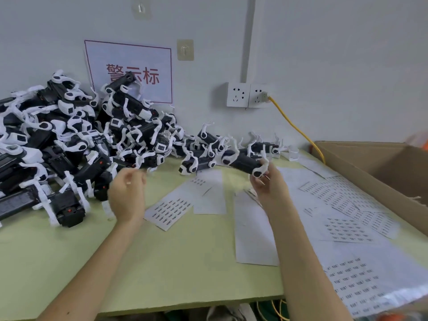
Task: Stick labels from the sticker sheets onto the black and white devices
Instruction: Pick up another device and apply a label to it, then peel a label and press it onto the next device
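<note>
Fingers (259,181) of right hand (270,186) grip the end of a device (242,161).

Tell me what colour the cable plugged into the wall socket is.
Yellow; the cable shows best in the head view.

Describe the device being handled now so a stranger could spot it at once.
Find the double wall socket with the yellow cable, then drop down to the green table. There the right hand grips one black and white device by its end; every other device lies in the row or the heap.
</note>
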